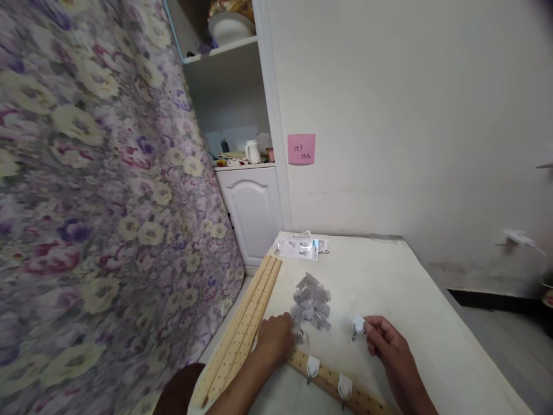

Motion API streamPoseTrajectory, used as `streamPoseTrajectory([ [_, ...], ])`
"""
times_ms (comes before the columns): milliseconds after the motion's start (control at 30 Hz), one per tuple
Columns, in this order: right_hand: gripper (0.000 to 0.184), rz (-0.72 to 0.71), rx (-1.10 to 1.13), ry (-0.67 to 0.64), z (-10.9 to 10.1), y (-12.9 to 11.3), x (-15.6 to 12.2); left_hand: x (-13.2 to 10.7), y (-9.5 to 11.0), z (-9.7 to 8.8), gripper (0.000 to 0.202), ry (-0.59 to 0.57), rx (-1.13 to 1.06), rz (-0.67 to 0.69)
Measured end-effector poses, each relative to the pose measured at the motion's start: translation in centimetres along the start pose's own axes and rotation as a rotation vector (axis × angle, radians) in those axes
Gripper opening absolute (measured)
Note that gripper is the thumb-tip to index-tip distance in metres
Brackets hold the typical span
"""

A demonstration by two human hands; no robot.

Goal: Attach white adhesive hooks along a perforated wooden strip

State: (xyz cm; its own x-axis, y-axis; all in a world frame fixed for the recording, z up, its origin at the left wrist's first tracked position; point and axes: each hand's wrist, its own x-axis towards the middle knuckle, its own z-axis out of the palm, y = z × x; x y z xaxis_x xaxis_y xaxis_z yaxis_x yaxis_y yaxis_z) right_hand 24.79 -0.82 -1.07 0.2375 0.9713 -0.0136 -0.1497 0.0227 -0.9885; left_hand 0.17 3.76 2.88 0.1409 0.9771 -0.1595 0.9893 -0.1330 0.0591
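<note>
My right hand (pixel 386 341) pinches a small white adhesive hook (pixel 358 326) just above the white table (pixel 389 276). My left hand (pixel 275 339) rests closed at the near edge of a pile of clear plastic hooks (pixel 311 302); its fingertips touch the pile, and I cannot make out what they hold. In front of both hands lies a pale wooden pegboard strip (pixel 332 381) with two white hooks (pixel 313 366) stuck on it.
Two long perforated wooden strips (pixel 242 334) lie along the table's left edge. A clear packet (pixel 298 248) sits at the far end. A floral cloth (pixel 99 202) hangs at left. Behind stand a white cupboard (pixel 253 207), shelves and a wall with a pink note (pixel 301 149).
</note>
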Motion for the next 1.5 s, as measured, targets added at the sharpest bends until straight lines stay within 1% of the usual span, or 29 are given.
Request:
streamPoseTrajectory([
  [167, 0.037, -0.007, 0.009, 0.042, -0.1, 0.2, 0.4, 0.6, 0.0, -0.1, 0.031, -0.015, -0.035, -0.018],
  [300, 0.037, -0.001, 0.021, 0.055, -0.3, 0.2, 0.6, 1.5, -0.4, 0.3, 0.032, -0.005, -0.099, -0.031],
  [400, 0.036, -0.003, 0.023, 0.062, -0.4, 0.2, 0.6, 2.1, -0.7, 0.5, 0.034, 0.02, -0.157, -0.02],
  [500, 0.037, 0.0, 0.03, 0.069, -0.3, 0.2, 0.6, 2.6, -0.8, 0.4, 0.032, 0.056, -0.216, 0.0],
  [733, 0.036, -0.004, 0.043, 0.055, -0.3, 0.0, 0.6, 3.2, 0.3, -0.4, 0.024, 0.162, -0.369, 0.109],
  [867, 0.033, 0.003, 0.05, -0.002, -0.3, -0.3, 0.4, 3.1, 0.5, -0.4, 0.021, 0.21, -0.432, 0.132],
  [1000, 0.032, -0.005, 0.043, -0.063, 0.0, -0.7, 0.1, 2.2, 0.4, -0.8, 0.019, 0.275, -0.488, 0.141],
  [1067, 0.033, -0.015, 0.037, -0.078, 0.3, -0.8, -0.1, 1.6, 0.8, -1.0, 0.019, 0.302, -0.528, 0.153],
  [1133, 0.035, -0.018, 0.035, -0.087, 0.6, -0.9, -0.2, 1.0, 1.7, -1.0, 0.019, 0.309, -0.572, 0.173],
  [1200, 0.035, -0.022, 0.031, -0.111, 0.8, -0.9, -0.3, 0.3, 3.1, -0.8, 0.017, 0.263, -0.701, 0.201],
  [1267, 0.033, -0.027, 0.022, -0.148, 0.9, -0.9, -0.5, -0.4, 4.9, -0.4, 0.014, 0.152, -0.949, 0.228],
  [1333, 0.03, -0.03, 0.006, -0.193, 1.0, -1.0, -0.8, -1.1, 6.6, -0.1, 0.016, 0.042, -1.17, 0.239],
  [1400, 0.028, -0.035, -0.001, -0.225, 1.0, -1.1, -1.1, -1.6, 7.9, 0.0, 0.017, -0.011, -1.291, 0.248],
  [1500, 0.026, -0.045, 0.02, -0.261, 1.0, -1.2, -1.4, -2.2, 8.9, 0.1, 0.019, -0.056, -1.374, 0.229],
])
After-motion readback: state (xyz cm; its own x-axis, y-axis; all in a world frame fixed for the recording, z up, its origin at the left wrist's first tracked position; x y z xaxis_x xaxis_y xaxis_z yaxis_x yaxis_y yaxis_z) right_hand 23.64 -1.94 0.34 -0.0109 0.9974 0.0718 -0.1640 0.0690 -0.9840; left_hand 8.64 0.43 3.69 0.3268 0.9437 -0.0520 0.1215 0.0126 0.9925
